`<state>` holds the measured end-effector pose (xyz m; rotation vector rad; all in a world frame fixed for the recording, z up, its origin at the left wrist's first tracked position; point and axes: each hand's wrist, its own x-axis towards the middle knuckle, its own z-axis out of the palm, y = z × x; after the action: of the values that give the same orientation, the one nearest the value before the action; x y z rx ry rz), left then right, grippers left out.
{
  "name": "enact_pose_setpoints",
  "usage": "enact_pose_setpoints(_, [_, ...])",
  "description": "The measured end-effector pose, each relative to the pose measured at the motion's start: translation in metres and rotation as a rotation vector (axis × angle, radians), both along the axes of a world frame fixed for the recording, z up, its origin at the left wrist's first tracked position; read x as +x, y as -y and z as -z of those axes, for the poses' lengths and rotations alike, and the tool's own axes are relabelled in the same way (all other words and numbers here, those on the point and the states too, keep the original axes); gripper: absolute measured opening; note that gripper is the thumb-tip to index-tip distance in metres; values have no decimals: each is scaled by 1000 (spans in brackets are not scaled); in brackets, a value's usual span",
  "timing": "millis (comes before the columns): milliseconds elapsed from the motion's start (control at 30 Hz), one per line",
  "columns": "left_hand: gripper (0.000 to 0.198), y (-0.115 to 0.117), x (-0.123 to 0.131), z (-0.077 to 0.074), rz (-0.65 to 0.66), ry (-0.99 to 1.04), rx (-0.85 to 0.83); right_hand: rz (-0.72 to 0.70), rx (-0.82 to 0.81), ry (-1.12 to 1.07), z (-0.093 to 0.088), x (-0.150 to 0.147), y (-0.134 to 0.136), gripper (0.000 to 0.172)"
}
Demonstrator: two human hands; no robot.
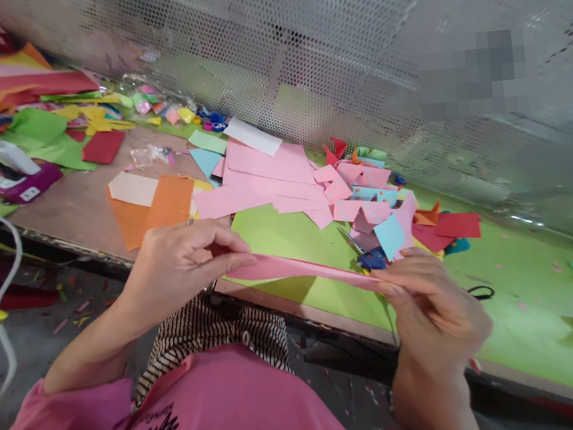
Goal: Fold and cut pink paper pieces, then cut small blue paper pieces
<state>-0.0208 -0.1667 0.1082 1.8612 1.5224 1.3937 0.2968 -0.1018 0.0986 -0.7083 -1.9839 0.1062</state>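
A long, narrow strip of pink paper (301, 268) is stretched between my two hands above the table's front edge. My left hand (190, 257) pinches its left end between thumb and fingers. At the other end, my right hand (428, 289) grips it the same way. The strip looks folded lengthwise. Beneath it lies a green sheet (283, 232). Just behind are a stack of pink paper (272, 169) and several folded pink and blue dotted pieces (363, 208). Blue-handled scissors (372, 259) lie close to my right hand's fingers.
Orange envelope-like papers (170, 202) lie left of the pink stack. A purple power strip (23, 181) with a white cable (13, 266) sits at the left edge. Coloured scraps (43, 129) and small plastic bits (177, 111) lie further back. A perforated metal panel (252, 51) rises behind the table.
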Motion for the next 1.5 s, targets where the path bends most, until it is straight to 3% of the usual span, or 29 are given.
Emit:
enact_pose_setpoints(100, [24,5,-5,-1,9,-70,40,-22,-28,12,2,5,-2,25])
enact_pose_setpoints(267, [12,11,-20,5,-157,-36,82,-54,-54,-43,5,15,-10,21])
enact_pose_setpoints(300, [12,10,-22,7,-133,16,85,-54,-60,-49,5,16,-10,21])
enact_pose_setpoints(433, [52,2,-14,6,89,93,14,-54,-93,-34,6,13,-11,16])
enact_pose_setpoints(567, [20,-5,0,4,102,91,-84,-79,-85,0,3,9,-9,15])
enact_pose_setpoints(700, [9,-5,4,8,100,172,-109,-75,-96,16,1,7,-6,19])
enact_pose_setpoints(1067, [6,2,1,12,233,198,-5,-97,-103,62,1,9,-6,17])
enact_pose_setpoints(1500, [22,9,-5,12,150,-33,124,-164,-268,49,1,6,0,11])
